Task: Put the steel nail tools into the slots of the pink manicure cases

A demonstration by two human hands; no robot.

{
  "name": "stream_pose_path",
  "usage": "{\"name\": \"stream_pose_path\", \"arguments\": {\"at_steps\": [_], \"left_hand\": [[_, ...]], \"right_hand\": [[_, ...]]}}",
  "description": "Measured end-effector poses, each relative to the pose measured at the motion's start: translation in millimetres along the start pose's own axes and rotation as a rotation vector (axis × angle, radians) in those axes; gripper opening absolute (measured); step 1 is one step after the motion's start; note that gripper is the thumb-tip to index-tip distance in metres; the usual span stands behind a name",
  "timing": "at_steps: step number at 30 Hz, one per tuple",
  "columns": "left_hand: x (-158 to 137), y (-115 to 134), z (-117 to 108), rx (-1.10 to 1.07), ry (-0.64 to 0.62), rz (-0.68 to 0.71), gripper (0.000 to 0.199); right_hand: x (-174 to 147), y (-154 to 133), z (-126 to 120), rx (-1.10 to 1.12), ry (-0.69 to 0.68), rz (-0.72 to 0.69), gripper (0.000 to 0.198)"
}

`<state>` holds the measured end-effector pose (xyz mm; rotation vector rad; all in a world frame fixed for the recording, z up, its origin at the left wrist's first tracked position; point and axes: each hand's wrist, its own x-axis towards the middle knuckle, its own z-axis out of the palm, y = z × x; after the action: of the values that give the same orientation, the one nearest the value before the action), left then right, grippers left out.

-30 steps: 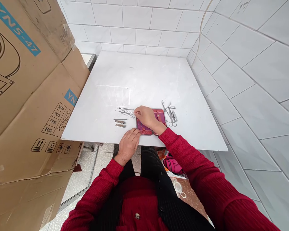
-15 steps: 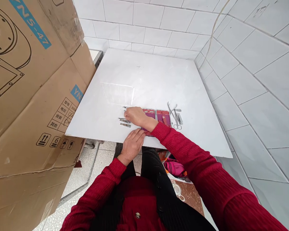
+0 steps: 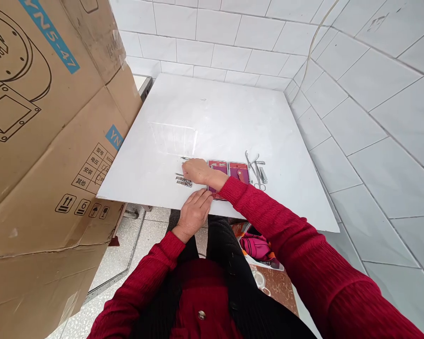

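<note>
My right hand (image 3: pixel 197 170) is closed, knuckles up, over a row of small metal manicure tools (image 3: pixel 184 181) on the white table. Whatever its fingers pinch is hidden beneath them. Another slim metal tool (image 3: pixel 185 158) pokes out just beyond the knuckles. My left hand (image 3: pixel 193 212) lies flat at the table's front edge, fingertips touching the near left corner of an open manicure case (image 3: pixel 217 192). The case has a purple and red lining, and my right wrist crosses above its left half. In its right half a red strap (image 3: pixel 240 175) shows.
Right of the case lie nippers (image 3: pixel 251 162), small scissors (image 3: pixel 259 186) and nail clippers (image 3: pixel 263 175). A big cardboard box (image 3: pixel 67 155) stands along the left side of the white table (image 3: pixel 233 117). Tiled walls (image 3: pixel 219 28) close off the back and right. Pink fabric (image 3: pixel 256 247) sits below.
One slim tool under my right hand has shifted slightly right and toward the others in the row. My left hand stays in place. The view has tilted a little.
</note>
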<state>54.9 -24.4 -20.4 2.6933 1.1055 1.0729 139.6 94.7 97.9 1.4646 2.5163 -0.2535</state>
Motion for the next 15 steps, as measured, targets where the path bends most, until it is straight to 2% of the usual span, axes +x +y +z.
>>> {"name": "stream_pose_path", "arguments": {"at_steps": [9,15], "left_hand": [[-1,-1,1,0.009,0.019,0.004,0.036],[-3,-3,4,-0.001,0.025,-0.001,0.036]], "right_hand": [[0,-1,13,-0.039,0.111,-0.037,0.020],[-1,-14,10,-0.062,0.112,-0.118,0.018]]}}
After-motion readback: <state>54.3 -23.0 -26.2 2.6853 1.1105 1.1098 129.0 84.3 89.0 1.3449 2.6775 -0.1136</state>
